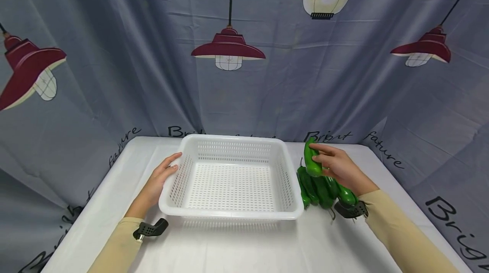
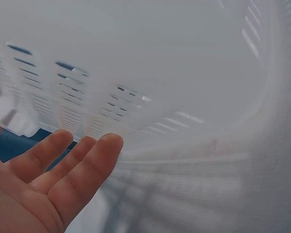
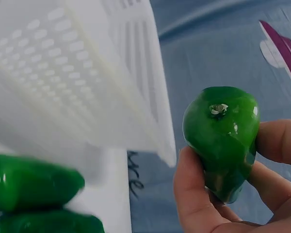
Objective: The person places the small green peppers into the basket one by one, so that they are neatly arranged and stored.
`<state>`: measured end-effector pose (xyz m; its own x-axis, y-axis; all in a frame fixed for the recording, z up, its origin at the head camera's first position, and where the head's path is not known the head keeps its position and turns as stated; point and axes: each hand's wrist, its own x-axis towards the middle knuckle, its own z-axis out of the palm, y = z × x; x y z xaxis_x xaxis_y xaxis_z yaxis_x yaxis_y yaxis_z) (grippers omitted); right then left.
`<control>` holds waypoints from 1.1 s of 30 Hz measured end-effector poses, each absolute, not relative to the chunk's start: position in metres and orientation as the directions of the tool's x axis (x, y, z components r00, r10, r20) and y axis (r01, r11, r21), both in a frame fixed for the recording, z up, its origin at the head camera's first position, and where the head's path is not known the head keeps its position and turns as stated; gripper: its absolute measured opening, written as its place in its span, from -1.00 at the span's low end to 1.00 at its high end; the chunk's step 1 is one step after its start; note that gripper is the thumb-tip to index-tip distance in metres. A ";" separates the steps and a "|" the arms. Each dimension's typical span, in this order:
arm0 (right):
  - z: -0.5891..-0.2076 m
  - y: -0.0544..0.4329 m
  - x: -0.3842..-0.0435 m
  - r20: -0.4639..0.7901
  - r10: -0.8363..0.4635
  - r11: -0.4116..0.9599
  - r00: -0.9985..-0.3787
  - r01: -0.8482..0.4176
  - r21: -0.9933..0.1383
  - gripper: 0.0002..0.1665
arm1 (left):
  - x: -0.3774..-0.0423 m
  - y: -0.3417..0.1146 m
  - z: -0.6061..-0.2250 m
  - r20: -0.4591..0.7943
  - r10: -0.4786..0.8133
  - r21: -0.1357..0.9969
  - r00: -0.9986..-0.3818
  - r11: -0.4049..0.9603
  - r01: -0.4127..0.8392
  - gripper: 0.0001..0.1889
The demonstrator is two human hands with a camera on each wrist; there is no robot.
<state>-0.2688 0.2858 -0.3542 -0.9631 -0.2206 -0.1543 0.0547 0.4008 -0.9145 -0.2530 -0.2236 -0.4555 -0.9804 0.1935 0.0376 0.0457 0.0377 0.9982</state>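
Observation:
A white perforated plastic basket stands on the table, and nothing lies inside it. My left hand is at its left side, fingers fairly straight and close against the outer wall. Just past the basket's right edge, my right hand pinches a green pepper between thumb and fingers, holding it upright above the others. In the right wrist view, the blunt end of that pepper faces the camera. Beneath the hand lie several more green peppers, partly hidden by it.
A white cloth covers the table. Behind it hangs a grey-blue curtain printed with lamps and lettering. Each wrist wears a black band, one on the left and one on the right.

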 end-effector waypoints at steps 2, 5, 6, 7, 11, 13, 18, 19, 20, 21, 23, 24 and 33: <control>-0.353 0.276 -0.271 -0.154 -0.241 0.388 -0.958 0.051 -0.920 -0.21 | -0.253 -0.224 -0.456 0.040 0.190 0.998 -0.981 0.042 0.049 -0.42; -0.352 0.257 -0.275 -0.151 -0.279 0.356 -0.948 0.043 -0.933 -0.20 | -0.252 -0.226 -0.456 0.043 0.184 0.997 -0.982 0.060 0.055 -0.42; -0.352 0.249 -0.277 -0.151 -0.293 0.347 -0.944 0.042 -0.937 -0.20 | -0.252 -0.226 -0.456 0.043 0.179 0.996 -0.983 0.068 0.056 -0.42; -0.352 0.242 -0.278 -0.154 -0.307 0.330 -0.939 0.046 -0.943 -0.21 | -0.252 -0.227 -0.456 0.043 0.175 0.996 -0.984 0.073 0.057 -0.42; -0.351 0.209 -0.282 -0.171 -0.339 0.292 -0.925 0.069 -0.954 -0.23 | -0.250 -0.228 -0.454 0.043 0.168 0.995 -0.985 0.082 0.058 -0.41; -0.353 0.193 -0.285 -0.182 -0.346 0.272 -0.920 0.087 -0.958 -0.25 | -0.249 -0.228 -0.454 0.046 0.175 0.996 -0.983 0.070 0.059 -0.41; -0.359 0.159 -0.290 -0.207 -0.363 0.250 -0.908 0.119 -0.961 -0.29 | -0.250 -0.227 -0.455 0.045 0.197 0.998 -0.979 0.040 0.054 -0.41; -0.360 0.153 -0.292 -0.209 -0.367 0.252 -0.906 0.120 -0.960 -0.30 | -0.250 -0.226 -0.456 0.046 0.201 0.998 -0.979 0.035 0.054 -0.40; -0.361 0.147 -0.293 -0.211 -0.372 0.253 -0.904 0.120 -0.960 -0.30 | -0.250 -0.226 -0.456 0.049 0.203 0.998 -0.978 0.033 0.056 -0.40; -0.362 0.141 -0.294 -0.212 -0.378 0.253 -0.901 0.120 -0.960 -0.30 | -0.251 -0.226 -0.456 0.052 0.206 0.998 -0.977 0.031 0.060 -0.40; -0.364 0.130 -0.295 -0.216 -0.381 0.247 -0.899 0.126 -0.961 -0.31 | -0.252 -0.226 -0.457 0.057 0.211 0.998 -0.976 0.024 0.063 -0.40; -0.366 0.125 -0.296 -0.215 -0.384 0.248 -0.898 0.123 -0.961 -0.32 | -0.253 -0.226 -0.457 0.058 0.212 0.998 -0.975 0.021 0.063 -0.40; -0.378 0.081 -0.303 -0.242 -0.368 0.247 -0.898 0.157 -0.956 -0.36 | -0.256 -0.223 -0.459 0.059 0.202 0.998 -0.978 0.016 0.063 -0.41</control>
